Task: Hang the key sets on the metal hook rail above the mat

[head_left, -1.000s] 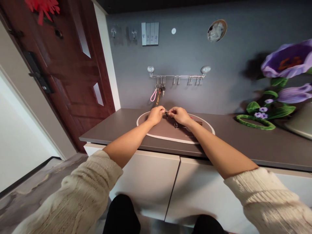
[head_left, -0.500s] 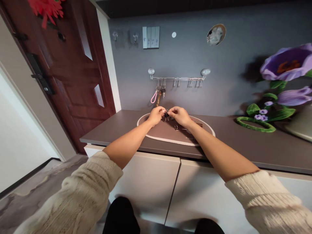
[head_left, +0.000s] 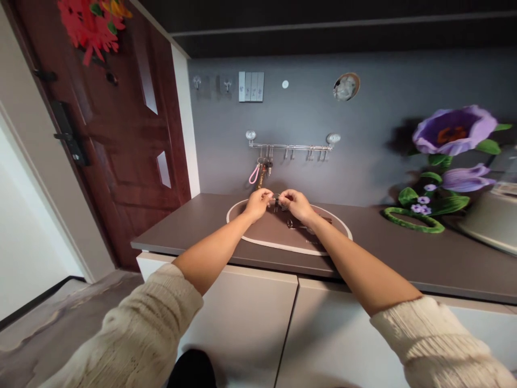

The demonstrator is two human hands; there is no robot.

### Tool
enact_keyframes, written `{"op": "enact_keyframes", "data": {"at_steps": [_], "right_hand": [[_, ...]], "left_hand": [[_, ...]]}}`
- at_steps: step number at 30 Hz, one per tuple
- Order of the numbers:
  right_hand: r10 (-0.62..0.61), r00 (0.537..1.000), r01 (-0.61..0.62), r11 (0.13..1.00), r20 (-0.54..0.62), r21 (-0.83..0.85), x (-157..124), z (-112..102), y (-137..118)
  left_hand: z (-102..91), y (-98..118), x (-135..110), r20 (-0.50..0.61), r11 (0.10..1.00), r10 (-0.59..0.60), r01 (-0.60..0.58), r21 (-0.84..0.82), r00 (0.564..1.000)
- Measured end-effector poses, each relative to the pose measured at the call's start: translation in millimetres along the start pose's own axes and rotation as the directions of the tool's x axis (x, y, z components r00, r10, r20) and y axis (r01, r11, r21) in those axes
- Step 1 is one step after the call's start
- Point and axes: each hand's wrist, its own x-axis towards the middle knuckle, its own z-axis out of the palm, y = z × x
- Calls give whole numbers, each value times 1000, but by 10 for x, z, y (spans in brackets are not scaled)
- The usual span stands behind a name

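Note:
Over the oval mat (head_left: 278,241), my left hand (head_left: 258,205) and my right hand (head_left: 297,206) face each other, a small gap between them. A metal key ring (head_left: 277,195) spans that gap, its two sides pinched in my fingertips. Dark keys (head_left: 276,205) hang from it; their number is hard to make out. Beside my right hand, partly behind its wrist, other metal items with a ring (head_left: 290,223) lie on the mat. Behind my left hand a pink strap (head_left: 254,174) and more keys (head_left: 269,167) hang on the wall.
A clear hook rail (head_left: 294,147) is fixed to the grey wall above the mat. Purple artificial flowers (head_left: 450,132) stand at the right of the brown countertop (head_left: 169,229). White cabinet doors (head_left: 242,312) are below, a dark red door (head_left: 133,178) at the left.
The view has tilted upward, so everything sits lower in the picture. My hands have drawn slightly apart, and the ring between them now shows more plainly with keys hanging below it.

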Motion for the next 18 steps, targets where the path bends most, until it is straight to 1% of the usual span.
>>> {"op": "enact_keyframes", "data": {"at_steps": [3, 7, 9, 13, 18], "right_hand": [[-11, 1000, 10, 999, -17, -33, 4, -15, 10], [-55, 998, 50, 994, -44, -101, 5, -25, 40], [-66, 996, 58, 990, -62, -127, 8, -34, 39], [-73, 988, 50, 985, -134, -168, 62, -80, -23], [-93, 972, 54, 982, -215, -178, 302, -183, -140]], "left_hand": [[2, -19, -3, -15, 991, 13, -11, 132, 1000], [24, -26, -19, 15, 966, 9, -12, 257, 1000], [33, -23, -27, 18, 958, -12, 6, 286, 1000], [37, -19, -30, -16, 941, -60, 62, 333, 998], [62, -51, -13, -41, 941, -141, 146, 304, 989]]}}
